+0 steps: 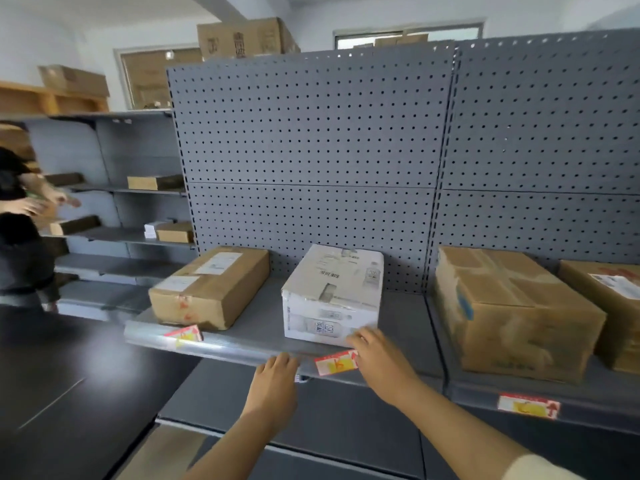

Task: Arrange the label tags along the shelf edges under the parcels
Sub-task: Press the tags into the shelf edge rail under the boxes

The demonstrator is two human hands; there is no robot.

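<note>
Plainly light, thin and bendy, the tag sits on the shelf edge under the white parcel, right hand pinching its right end, left hand spread on the edge just beside it; best held by its ends.

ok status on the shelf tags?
Right hand on the middle tag under the white parcel. Left hand on the shelf edge. Nothing blocking.

You have a bare strip of shelf between the brown parcel and the white parcel, open back to the pegboard. A narrower gap lies right of the white parcel, bounded by the large brown parcel. Both parcels' fronts sit near the shelf edge, leaving little room there.
</note>
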